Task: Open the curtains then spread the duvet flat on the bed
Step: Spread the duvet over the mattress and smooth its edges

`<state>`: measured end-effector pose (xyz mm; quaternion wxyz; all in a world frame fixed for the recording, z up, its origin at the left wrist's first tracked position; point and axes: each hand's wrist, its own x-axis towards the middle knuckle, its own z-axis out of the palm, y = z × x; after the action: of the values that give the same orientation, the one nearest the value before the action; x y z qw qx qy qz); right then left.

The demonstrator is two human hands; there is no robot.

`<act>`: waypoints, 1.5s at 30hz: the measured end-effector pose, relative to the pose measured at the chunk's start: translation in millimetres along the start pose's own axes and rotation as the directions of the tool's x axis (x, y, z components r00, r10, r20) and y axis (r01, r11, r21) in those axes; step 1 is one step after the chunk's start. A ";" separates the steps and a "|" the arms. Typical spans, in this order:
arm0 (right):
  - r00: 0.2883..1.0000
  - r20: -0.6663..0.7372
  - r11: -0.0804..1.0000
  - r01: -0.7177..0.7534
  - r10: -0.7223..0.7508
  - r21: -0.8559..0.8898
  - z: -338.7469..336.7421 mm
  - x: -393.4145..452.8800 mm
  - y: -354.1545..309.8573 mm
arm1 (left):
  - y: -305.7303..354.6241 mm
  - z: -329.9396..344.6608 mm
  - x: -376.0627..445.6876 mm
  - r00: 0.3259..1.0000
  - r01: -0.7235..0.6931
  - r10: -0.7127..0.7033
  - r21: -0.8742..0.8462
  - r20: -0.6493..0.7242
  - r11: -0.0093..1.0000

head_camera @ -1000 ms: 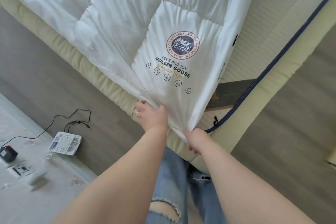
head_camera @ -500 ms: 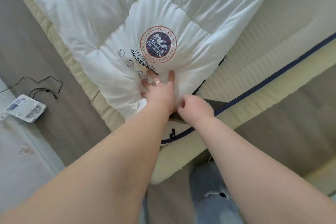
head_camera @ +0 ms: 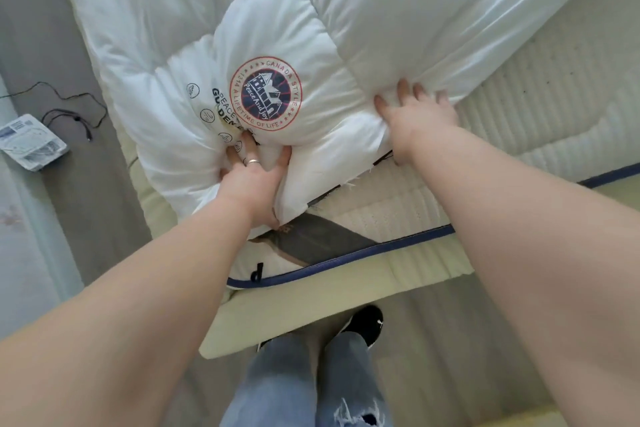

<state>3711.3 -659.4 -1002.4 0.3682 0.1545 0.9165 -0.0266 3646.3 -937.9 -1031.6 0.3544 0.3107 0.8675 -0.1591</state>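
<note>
Blue torn denim jeans (head_camera: pixel 301 385) and one black shoe (head_camera: pixel 367 324), nearest, on the grey wood-look floor (head_camera: pixel 450 340) at the bed's corner.

Cream quilted mattress (head_camera: pixel 554 121) with navy piping and a dark label strip; its corner and right side lie bare.

Left hand (head_camera: pixel 254 180), ringed: fingers spread and pressing into the bunched corner of the duvet, thumb tucked under the edge, so it seems to grip the fabric.

Right hand (head_camera: pixel 417 116): fingers spread and near straight, resting on the duvet's edge further right, pushing rather than clasping.

White quilted down duvet (head_camera: pixel 346 10) with a round red-and-navy badge: on the bed, corner rumpled, short of the mattress corner.

Grey printed packet (head_camera: pixel 29 142) and black cable (head_camera: pixel 65 107), on the floor at far left.

Risk, as judged: pushing into the filling may heap it further, leaving the corner lumpy; a one-sided pull may skew the whole duvet.
</note>
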 end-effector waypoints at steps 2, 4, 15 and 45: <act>0.999 0.044 1.000 0.005 -0.004 -0.013 0.3 10.9 -0.9 | 0.2 -0.4 1.8 1.000 0.005 -0.005 -0.014 0.012 1.000; 0.998 0.054 0.999 0.017 -0.015 -0.029 3.7 14.4 2.6 | 1.4 -2.2 1.5 1.000 0.012 -0.012 -0.023 0.020 1.000; 0.977 0.127 0.985 0.172 -0.174 0.022 2.3 26.0 29.9 | 0.8 -8.2 -5.0 0.999 0.040 -0.037 -0.076 0.036 0.996; 0.950 -0.030 0.930 0.296 -0.310 -0.216 -3.5 -44.9 58.8 | -22.3 -0.9 -89.0 0.971 0.210 -0.224 -0.150 -0.087 0.966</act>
<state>3757.4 -614.8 -965.3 0.3443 -0.0277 0.9383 0.0183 3680.7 -992.2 -966.2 0.3104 0.1959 0.9225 -0.1197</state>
